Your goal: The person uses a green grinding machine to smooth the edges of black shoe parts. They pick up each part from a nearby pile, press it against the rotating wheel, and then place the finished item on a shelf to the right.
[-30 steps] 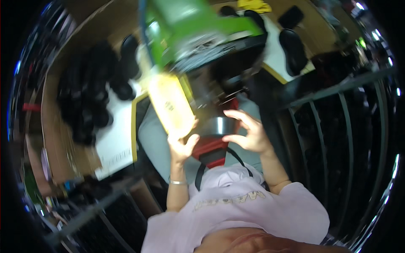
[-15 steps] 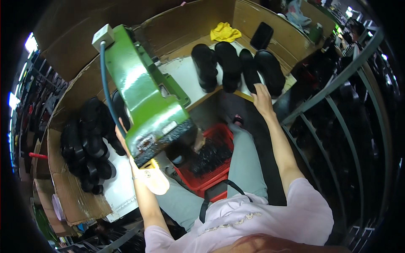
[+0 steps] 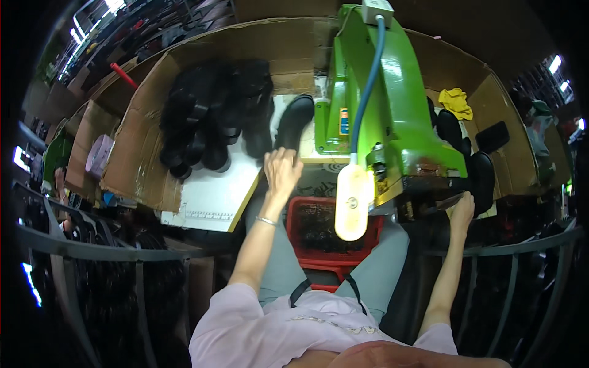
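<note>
My left hand (image 3: pixel 283 170) has its fingers curled over the near end of a black shoe (image 3: pixel 298 116), which lies on the white tabletop left of the green machine (image 3: pixel 405 92). My right hand (image 3: pixel 461 210) is beside the machine's dark head, at the right. Its fingers are pinched at the edge of something dark and flat, too unclear to name. Close by it lies another black shoe (image 3: pixel 482 178). A lit, pale yellow lamp (image 3: pixel 353 205) hangs at the machine's front on a blue cable (image 3: pixel 368 86).
Black shoes (image 3: pixel 208 116) are heaped at the left, inside cardboard walls (image 3: pixel 144 141). A red basket (image 3: pixel 297 227) with dark pieces stands below, between my legs. At the far right are a yellow cloth (image 3: pixel 455 103) and a black flat object (image 3: pixel 492 136). Metal rails (image 3: pixel 116 250) run behind me.
My view has turned left, so the machine now appears further right. My left hand has come out from behind the machine onto a shoe. My right hand has moved from the shoe row to the machine's head.
</note>
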Tool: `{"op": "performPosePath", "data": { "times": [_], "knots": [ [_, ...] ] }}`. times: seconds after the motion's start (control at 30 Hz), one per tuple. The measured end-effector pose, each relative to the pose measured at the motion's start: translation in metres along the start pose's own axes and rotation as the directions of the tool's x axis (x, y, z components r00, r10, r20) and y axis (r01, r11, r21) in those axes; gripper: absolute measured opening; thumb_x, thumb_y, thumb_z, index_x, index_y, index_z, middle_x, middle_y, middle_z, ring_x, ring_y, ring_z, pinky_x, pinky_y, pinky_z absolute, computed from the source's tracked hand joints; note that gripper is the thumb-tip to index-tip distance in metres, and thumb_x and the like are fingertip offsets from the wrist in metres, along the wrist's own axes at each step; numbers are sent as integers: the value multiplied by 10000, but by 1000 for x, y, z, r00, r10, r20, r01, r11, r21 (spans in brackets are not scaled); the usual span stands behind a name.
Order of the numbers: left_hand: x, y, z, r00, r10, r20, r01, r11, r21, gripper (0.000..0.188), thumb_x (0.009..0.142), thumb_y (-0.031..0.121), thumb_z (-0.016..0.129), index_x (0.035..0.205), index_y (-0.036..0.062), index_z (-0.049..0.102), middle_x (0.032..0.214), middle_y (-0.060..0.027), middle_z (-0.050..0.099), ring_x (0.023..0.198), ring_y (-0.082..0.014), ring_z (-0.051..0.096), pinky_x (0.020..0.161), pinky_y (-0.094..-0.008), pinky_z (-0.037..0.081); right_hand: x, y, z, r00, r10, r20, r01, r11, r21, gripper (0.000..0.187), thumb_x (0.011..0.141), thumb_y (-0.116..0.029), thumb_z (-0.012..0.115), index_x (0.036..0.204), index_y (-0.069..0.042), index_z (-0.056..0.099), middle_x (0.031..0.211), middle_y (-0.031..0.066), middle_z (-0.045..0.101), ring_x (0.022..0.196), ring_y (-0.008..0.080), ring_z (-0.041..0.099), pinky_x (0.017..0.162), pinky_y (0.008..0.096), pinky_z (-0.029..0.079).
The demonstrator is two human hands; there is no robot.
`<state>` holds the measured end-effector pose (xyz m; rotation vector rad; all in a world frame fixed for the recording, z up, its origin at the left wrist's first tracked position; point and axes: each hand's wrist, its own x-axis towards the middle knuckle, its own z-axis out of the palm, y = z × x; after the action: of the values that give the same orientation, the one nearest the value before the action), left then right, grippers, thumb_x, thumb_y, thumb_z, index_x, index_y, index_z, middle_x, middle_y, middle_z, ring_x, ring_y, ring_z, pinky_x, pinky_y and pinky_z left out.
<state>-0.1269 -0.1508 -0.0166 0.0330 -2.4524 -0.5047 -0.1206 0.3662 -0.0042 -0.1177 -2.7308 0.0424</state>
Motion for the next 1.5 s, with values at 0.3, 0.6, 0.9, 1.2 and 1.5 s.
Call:
{"op": "performPosePath", "data": {
  "times": [0.3, 0.6, 0.9, 1.2, 1.5],
  "knots": [
    [-104, 5, -123, 738, -653, 170, 444, 280, -851, 140, 827, 27, 703, 937, -58, 687, 783, 18, 618, 691, -46, 532, 625, -195, 436, 33, 2, 5, 962, -250, 110, 270, 929, -251, 255, 836, -26, 514, 1062, -22, 634, 1030, 132, 581, 1018, 316, 552, 835, 422, 451],
    [-148, 38, -179, 810, -371, 454, 569, 311, -761, 99, 848, -21, 662, 939, -59, 666, 821, -23, 605, 722, -56, 525, 649, -194, 426, -51, -106, -50, 931, -207, 300, -103, 639, 762, 660, 739, -49, 761, 1343, -56, 498, 1213, 173, 566, 1131, 277, 562, 911, 381, 474],
    [-127, 123, -96, 793, -2, 609, 589, -251, -768, 580, 742, 70, 820, 1225, -23, 513, 1122, -94, 611, 1002, -146, 592, 885, -276, 480, -141, -124, -44, 937, 1, 350, -295, -537, 790, 516, 809, -222, 779, 1219, -37, 527, 1185, 103, 616, 1103, 254, 594, 1003, 440, 449],
    [-148, 121, -66, 755, 37, 655, 634, -296, -714, 551, 682, -45, 818, 1152, 4, 535, 1106, -76, 607, 1034, -175, 597, 944, -317, 471, -170, -87, -24, 938, 39, 343, -278, -503, 818, 578, 793, -36, 732, 1311, -35, 478, 1145, 100, 588, 1066, 210, 578, 952, 341, 440],
    [-165, 67, -75, 749, -81, 658, 651, -94, -753, 616, 676, -14, 840, 1197, 5, 512, 1124, -83, 600, 1059, -178, 590, 956, -314, 467, -138, -151, -86, 973, -7, -231, 189, 605, 773, 413, 643, -125, 826, 1042, -131, 721, 1314, 136, 506, 1239, 324, 449, 1016, 421, 368]
  ]
}}
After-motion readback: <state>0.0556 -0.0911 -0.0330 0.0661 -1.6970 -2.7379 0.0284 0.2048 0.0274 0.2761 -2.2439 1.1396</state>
